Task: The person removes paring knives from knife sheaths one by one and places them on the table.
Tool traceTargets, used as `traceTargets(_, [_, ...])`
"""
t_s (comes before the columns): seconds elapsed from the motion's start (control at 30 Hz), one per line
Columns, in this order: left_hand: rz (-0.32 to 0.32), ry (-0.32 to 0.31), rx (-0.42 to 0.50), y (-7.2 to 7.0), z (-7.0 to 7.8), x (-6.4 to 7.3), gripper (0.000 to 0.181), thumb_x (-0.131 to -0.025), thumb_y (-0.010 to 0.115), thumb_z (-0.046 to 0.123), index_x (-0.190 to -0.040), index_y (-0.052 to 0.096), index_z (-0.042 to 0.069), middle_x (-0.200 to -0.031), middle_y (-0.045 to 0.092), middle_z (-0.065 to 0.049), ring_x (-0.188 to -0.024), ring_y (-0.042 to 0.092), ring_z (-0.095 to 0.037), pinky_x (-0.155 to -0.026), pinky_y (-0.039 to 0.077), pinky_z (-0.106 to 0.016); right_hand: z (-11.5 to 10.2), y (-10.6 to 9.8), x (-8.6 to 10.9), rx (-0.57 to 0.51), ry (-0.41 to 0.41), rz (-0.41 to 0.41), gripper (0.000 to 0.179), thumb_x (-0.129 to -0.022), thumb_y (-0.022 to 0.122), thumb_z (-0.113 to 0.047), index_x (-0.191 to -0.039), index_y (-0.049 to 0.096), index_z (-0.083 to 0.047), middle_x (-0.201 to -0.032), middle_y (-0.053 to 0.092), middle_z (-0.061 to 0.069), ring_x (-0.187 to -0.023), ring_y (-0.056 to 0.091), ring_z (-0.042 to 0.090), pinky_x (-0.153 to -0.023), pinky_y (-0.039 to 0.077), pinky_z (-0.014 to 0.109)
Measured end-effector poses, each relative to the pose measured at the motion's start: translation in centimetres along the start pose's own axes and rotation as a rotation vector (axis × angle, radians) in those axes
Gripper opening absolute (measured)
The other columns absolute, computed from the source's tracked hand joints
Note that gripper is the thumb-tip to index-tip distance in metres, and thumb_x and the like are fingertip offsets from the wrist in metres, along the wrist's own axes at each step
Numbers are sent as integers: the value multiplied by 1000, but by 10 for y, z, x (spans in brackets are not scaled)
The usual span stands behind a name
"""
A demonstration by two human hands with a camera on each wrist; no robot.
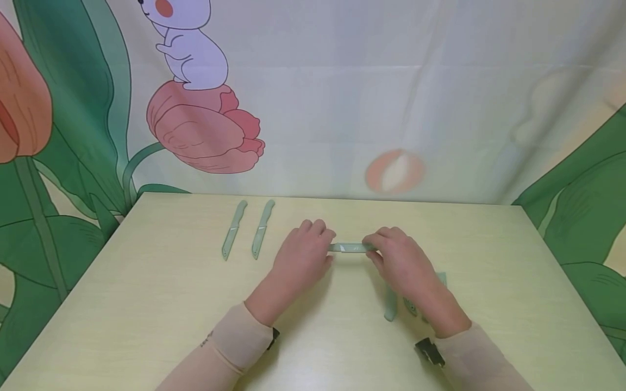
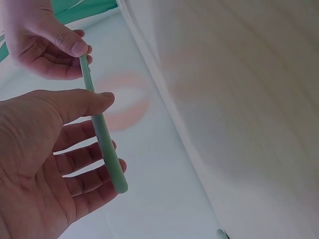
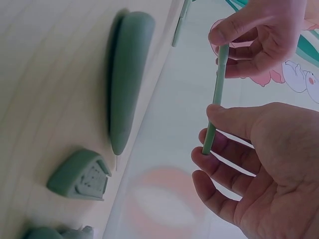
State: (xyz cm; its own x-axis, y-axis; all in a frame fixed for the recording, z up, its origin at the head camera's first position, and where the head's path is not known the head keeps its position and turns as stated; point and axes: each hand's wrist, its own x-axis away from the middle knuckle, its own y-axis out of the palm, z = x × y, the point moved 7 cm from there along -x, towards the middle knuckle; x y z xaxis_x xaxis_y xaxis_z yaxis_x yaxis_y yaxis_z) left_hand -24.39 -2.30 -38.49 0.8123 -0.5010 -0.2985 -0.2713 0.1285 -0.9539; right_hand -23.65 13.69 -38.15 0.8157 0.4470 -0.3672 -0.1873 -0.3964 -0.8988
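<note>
A slim pale-green sheathed knife (image 1: 352,248) is held level above the table between both hands. At its thicker handle end, my left hand (image 1: 304,252) pinches it between thumb and fingers; the left wrist view shows the handle (image 2: 109,154) lying across those fingers. My right hand (image 1: 402,263) pinches the narrower sheath end between thumb and fingertips, as seen in the right wrist view (image 3: 210,137). Two similar green knives (image 1: 235,231) lie side by side, slanted, at the table's back left.
Beneath my right forearm lie a green handle (image 1: 390,305) and several green pieces, partly hidden by the arm. One is a wedge-shaped piece with small holes (image 3: 82,177). A patterned curtain (image 1: 332,108) hangs behind the table's back edge.
</note>
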Motion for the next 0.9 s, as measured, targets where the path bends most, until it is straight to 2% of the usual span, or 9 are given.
traceTargets(0.53, [45,44,-69,1,5,0,17,-90,86,14,-99,73,9,-88,60,-4,-79,53,-22,-65,47,-29,-1,-1,0,9,-10,7,23,-88,86,-2,-109,78,-6,-102,74,6,-88,66,27,-76,58,38])
traceTargets(0.9, [56,54,-65,0,6,2,12,-91,84,11,-96,73,10,-85,59,-2,-76,51,-22,-63,45,-28,0,1,1,38,-3,-18,24,-87,87,-5,-109,78,-7,-103,74,6,-88,66,27,-73,57,39])
